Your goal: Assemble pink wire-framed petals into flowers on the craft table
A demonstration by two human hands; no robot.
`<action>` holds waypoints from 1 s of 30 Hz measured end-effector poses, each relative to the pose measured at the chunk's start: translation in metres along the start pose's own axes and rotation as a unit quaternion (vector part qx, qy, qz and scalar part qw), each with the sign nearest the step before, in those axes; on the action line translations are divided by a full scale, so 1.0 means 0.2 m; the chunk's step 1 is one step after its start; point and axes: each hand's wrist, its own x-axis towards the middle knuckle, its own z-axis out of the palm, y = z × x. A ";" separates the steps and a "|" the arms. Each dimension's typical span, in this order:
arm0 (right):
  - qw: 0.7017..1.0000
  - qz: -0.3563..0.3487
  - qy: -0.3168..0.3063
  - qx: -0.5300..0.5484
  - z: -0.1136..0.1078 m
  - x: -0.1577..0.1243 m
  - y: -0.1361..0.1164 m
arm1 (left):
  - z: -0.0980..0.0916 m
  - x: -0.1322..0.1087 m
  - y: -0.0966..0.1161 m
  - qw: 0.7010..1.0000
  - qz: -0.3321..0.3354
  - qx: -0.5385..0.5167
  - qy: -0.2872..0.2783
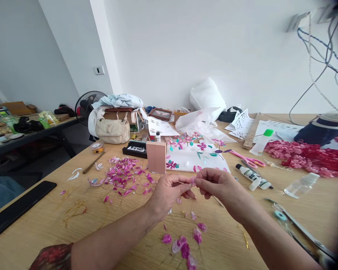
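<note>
Above the middle of the wooden table, my left hand [173, 187] and my right hand [214, 183] meet fingertip to fingertip. Between them is a small pink fabric petal [192, 181], pinched by both hands and partly covered by the fingers. A thin dark stem slants down below my right hand. Nearer to me lie several loose magenta petals [185, 250] on wires. To the left of my hands spreads a large pile of pink petals [125, 172]. Just behind the hands, a white sheet with painted-looking flowers [183, 152] lies beside an upright wooden block [156, 157].
Scissors with pink handles [249, 160], a glue tube [253, 176], a clear bottle [301, 185] and large metal shears [301, 225] lie on the right. A black flat bar [19, 206] rests along the left edge. A beige handbag [113, 130] stands at the back.
</note>
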 end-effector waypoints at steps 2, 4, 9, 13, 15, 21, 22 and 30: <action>1.000 -0.006 0.022 -0.017 0.01 0.00 0.00 | 0.00 0.00 0.00 1.000 -0.001 -0.007 -0.004; 0.999 -0.018 0.034 -0.034 0.02 0.00 0.00 | 0.00 -0.01 0.01 1.000 0.001 -0.012 -0.010; 0.994 -0.050 0.046 -0.080 0.02 0.01 0.04 | 0.00 0.00 0.01 1.000 -0.005 -0.016 0.002; 0.997 -0.045 0.039 -0.056 0.02 0.01 0.04 | -0.02 0.02 0.00 1.000 -0.010 -0.005 0.000; 0.999 -0.037 0.017 -0.014 0.02 0.01 0.04 | -0.02 0.02 0.01 1.000 -0.013 -0.011 -0.001; 0.999 -0.014 -0.027 0.041 -0.03 0.00 0.03 | -0.03 0.01 0.04 0.997 -0.015 -0.065 -0.026; 0.999 -0.013 -0.033 0.035 -0.04 0.00 0.03 | -0.03 0.01 0.04 0.997 -0.013 -0.068 -0.027; 0.998 -0.021 -0.065 -0.001 -0.03 0.00 0.01 | -0.02 0.00 0.04 0.999 0.002 -0.047 -0.011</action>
